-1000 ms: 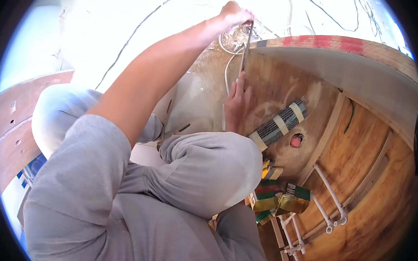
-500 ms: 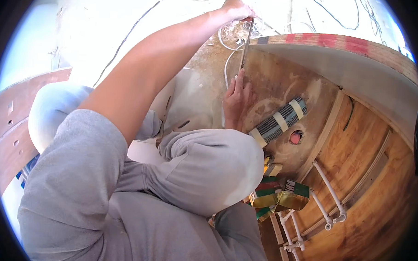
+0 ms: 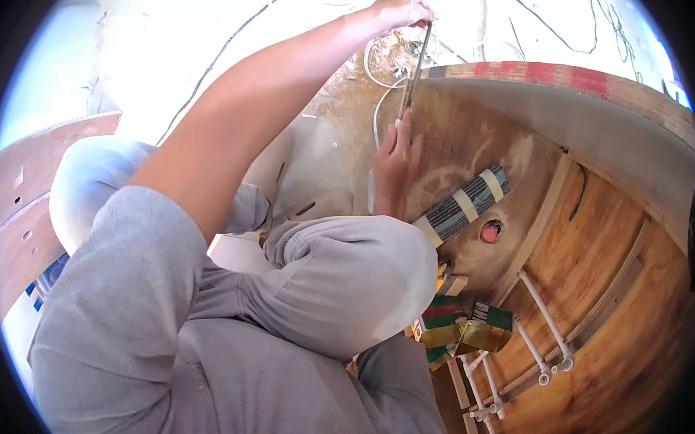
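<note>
My left hand [image 3: 404, 8] is at the top of the view, bright and partly washed out, with its fingers closed on the far end of a long thin dark metal bar [image 3: 421, 63]. The bar slants down toward my right hand [image 3: 395, 161], which shows beyond my bent knee [image 3: 376, 287]. The fingers of my right hand curl at the bar's near end, beside a pale narrow piece; how they grip it is partly hidden. A white cable [image 3: 377, 115] loops just left of the bar.
Right of my right hand lies a dark striped bundle with pale bands [image 3: 470, 202], near a round hole [image 3: 492, 230] in the wooden panel. Green and gold boxes [image 3: 485, 333] and white pipes [image 3: 543, 316] stand lower right. A curved red-marked wooden edge [image 3: 551, 71] runs across the upper right.
My left hand has moved slightly up and right with the bar's far end. My right hand has shifted a little, and its fingers look more upright.
</note>
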`<state>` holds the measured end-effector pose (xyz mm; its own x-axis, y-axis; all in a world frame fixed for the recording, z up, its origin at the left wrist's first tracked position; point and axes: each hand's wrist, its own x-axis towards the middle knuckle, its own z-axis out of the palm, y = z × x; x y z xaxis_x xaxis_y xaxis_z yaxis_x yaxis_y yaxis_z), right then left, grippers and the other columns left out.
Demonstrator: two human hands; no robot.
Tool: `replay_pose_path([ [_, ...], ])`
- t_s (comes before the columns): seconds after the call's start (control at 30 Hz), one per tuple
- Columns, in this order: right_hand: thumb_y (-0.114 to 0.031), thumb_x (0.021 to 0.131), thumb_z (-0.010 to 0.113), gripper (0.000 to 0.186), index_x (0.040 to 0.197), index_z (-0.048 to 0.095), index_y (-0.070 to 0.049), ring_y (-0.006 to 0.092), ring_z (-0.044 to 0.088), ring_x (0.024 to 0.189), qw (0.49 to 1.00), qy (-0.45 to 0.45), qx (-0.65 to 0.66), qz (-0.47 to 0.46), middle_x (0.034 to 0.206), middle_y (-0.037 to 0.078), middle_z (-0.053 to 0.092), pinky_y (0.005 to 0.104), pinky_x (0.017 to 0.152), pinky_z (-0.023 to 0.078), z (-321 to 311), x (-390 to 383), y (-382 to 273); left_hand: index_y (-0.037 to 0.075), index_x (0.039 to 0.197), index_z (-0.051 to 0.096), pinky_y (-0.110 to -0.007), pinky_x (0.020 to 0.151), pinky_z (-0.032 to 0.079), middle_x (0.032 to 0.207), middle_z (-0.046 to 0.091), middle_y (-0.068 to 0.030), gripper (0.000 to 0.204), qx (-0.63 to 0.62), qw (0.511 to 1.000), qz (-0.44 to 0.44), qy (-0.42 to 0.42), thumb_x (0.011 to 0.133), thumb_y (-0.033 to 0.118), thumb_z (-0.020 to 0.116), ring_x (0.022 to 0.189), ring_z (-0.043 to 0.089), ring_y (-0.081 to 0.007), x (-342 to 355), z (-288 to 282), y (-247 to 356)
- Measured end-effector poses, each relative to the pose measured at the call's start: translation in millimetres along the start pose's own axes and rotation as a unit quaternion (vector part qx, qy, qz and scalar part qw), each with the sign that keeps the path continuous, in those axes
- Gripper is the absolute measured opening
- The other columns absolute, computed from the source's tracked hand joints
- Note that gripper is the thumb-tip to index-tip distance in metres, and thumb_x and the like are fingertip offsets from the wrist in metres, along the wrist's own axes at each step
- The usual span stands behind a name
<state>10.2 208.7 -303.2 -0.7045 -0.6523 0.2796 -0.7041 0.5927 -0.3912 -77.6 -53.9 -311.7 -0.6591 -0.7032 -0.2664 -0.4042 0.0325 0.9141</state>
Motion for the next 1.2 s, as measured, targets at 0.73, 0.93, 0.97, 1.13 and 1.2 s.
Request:
replay_pose_path([
  [0.73,-0.016,0.082,0.057,0.018,0.095,0.068,-0.011,0.0232,0.061,0.088,0.789,-0.307,-0.392,-0.359,0.085,0.005,0.065,0.0411,0.086,0.041,-193.5,125.8,-121.1,0.002,0.102,0.057,-0.037,0.090,0.049,0.096,0.059,-0.0092,0.014,-0.567,0.746,-0.349,0.001,0.091,0.009,0.053,0.090,0.058,-0.0229,-183.3,39.7,-78.9],
  [0.93,-0.015,0.085,0.056,0.016,0.093,0.070,-0.012,0.0226,0.063,0.095,0.683,-0.359,-0.517,-0.371,0.087,0.005,0.068,0.0448,0.095,0.037,-127.9,214.5,-167.7,0.001,0.097,0.057,-0.027,0.075,0.050,0.090,0.062,-0.0086,0.014,-0.643,0.675,-0.361,-0.003,0.091,0.013,0.056,0.081,0.058,-0.0170,-175.5,68.3,-75.7],
  [0.97,-0.015,0.085,0.056,0.016,0.093,0.070,-0.012,0.0226,0.063,0.095,0.678,-0.365,-0.515,-0.376,0.087,0.005,0.068,0.0448,0.095,0.037,-122.0,224.3,-167.3,0.001,0.096,0.057,-0.026,0.072,0.050,0.088,0.062,-0.0079,0.015,-0.630,0.689,-0.358,-0.004,0.092,0.014,0.055,0.078,0.057,-0.0158,-173.0,69.1,-70.2],
  [1.13,-0.006,0.084,0.054,0.019,0.093,0.069,-0.011,0.0249,0.063,0.099,0.688,-0.424,-0.516,-0.285,0.099,0.010,0.068,0.0477,0.098,0.036,-108.2,256.7,-169.4,-0.001,0.093,0.059,-0.024,0.065,0.047,0.084,0.062,-0.0068,0.018,-0.562,0.760,-0.328,-0.008,0.092,0.017,0.055,0.070,0.054,-0.0132,-162.6,71.0,-72.9],
  [1.2,-0.006,0.084,0.053,0.017,0.089,0.069,-0.010,0.0249,0.064,0.091,0.708,-0.414,-0.500,-0.277,0.088,0.010,0.068,0.0498,0.099,0.034,-99.4,259.9,-149.3,-0.001,0.094,0.061,-0.023,0.064,0.047,0.084,0.063,-0.0071,0.022,-0.503,0.809,-0.305,-0.003,0.091,0.020,0.058,0.070,0.055,-0.0126,-161.6,71.8,-74.4],
])
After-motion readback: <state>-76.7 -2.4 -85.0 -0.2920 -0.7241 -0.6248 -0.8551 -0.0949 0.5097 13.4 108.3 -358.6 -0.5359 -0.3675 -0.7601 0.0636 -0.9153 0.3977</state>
